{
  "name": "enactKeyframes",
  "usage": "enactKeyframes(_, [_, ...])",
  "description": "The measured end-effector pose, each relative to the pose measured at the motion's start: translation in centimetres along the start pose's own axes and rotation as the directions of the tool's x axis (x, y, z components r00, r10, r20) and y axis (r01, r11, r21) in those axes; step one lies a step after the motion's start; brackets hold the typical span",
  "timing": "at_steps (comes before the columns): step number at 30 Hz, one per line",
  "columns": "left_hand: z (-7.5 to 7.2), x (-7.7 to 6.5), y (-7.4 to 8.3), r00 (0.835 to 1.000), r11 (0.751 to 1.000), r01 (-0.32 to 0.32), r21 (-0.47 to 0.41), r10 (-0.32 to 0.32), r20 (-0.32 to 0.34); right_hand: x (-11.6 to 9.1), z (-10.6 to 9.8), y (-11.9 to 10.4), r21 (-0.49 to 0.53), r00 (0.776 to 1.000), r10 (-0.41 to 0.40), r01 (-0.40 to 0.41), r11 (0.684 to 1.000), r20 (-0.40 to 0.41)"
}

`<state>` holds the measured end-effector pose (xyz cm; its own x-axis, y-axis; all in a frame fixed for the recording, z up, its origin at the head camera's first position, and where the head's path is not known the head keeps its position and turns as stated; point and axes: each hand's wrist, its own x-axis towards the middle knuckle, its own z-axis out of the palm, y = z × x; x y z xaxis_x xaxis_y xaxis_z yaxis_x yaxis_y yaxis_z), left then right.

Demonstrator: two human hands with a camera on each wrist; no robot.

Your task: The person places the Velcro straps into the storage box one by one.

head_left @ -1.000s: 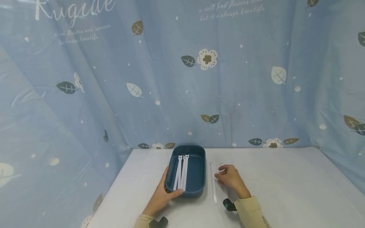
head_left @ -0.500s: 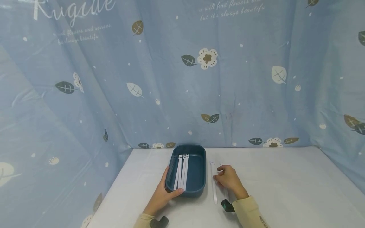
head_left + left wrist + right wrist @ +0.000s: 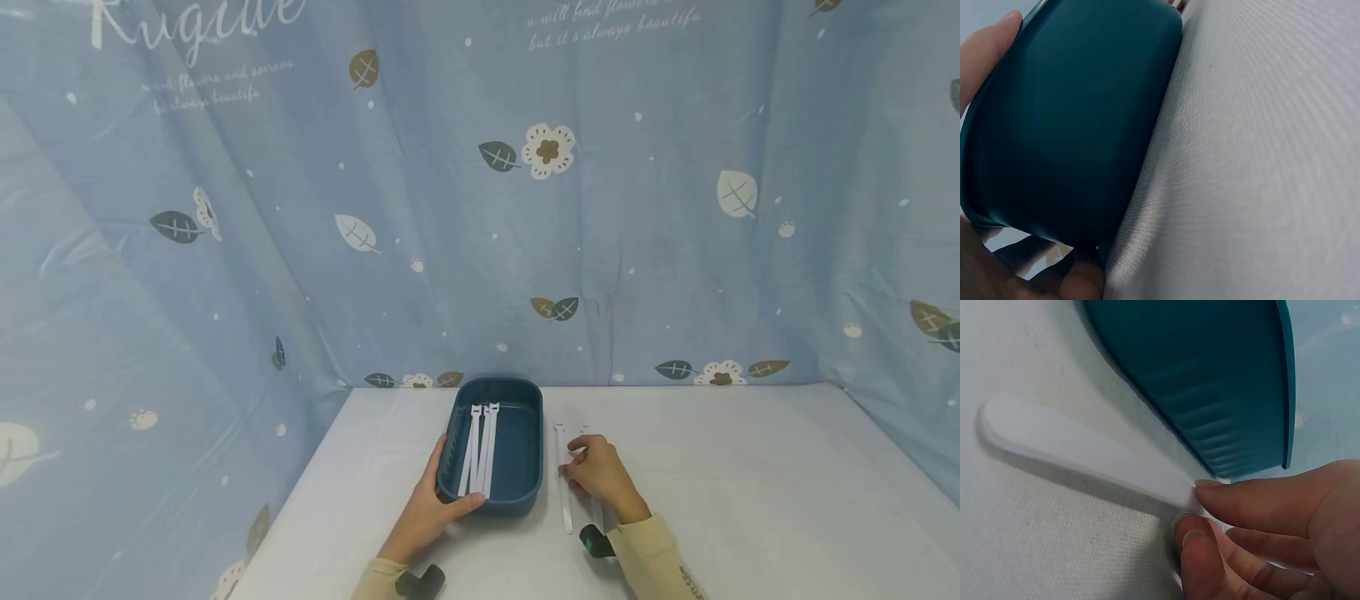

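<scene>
A dark teal plastic bin stands on the table, with several white cable straps with slotted heads lying lengthwise in its left half. My left hand grips the bin's near left corner, thumb over the front rim and fingers along the left side. To the right of the bin, my right hand pinches a white cable strap between thumb and fingertips, partway along its length. In the right wrist view its rounded end lies close over the cloth. Another strap is partly hidden beneath the right hand.
White cloth covers the table. A blue curtain with leaf and flower prints hangs along the back edge and down the left side. Dark wrist cameras sit at both cuffs.
My right hand has shifted slightly left and its thumb and fingertips have come onto the nearer strap. The left hand and the bin have stayed in place.
</scene>
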<state>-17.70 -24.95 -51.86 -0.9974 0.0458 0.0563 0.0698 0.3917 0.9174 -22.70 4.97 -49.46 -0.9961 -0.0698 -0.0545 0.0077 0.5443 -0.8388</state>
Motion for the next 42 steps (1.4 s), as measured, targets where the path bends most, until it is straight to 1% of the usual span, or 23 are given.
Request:
enactKeyframes(6, [0.03, 0.07, -0.11, 1.000, 1.000, -0.011, -0.006, 0.011, 0.000, -0.01, 0.08, 0.20, -0.001, 1.000, -0.007, 0.007, 1.000, 0.000])
enactKeyframes(18, [0.09, 0.08, -0.04, 1.000, 1.000, -0.003, 0.000, 0.003, 0.001, -0.02, -0.14, -0.24, -0.013, 1.000, 0.012, -0.012, 1.000, 0.011])
enactKeyframes(28, [0.01, 0.17, -0.05, 1.000, 1.000, -0.003, 0.012, 0.003, -0.004, -0.14, -0.45, -0.68, 0.010, 0.999, 0.032, -0.032, 0.999, 0.031])
enactKeyframes(34, [-0.05, 0.08, 0.02, 1.000, 1.000, -0.002, 0.012, 0.002, 0.002, -0.10, -0.65, -0.73, 0.053, 0.996, 0.064, -0.068, 0.996, 0.064])
enactKeyframes(42, [-0.11, 0.21, 0.08, 1.000, 0.999, 0.013, 0.031, -0.013, -0.008, 0.16, -0.85, -0.62, 0.108, 0.994, 0.072, -0.080, 0.991, 0.081])
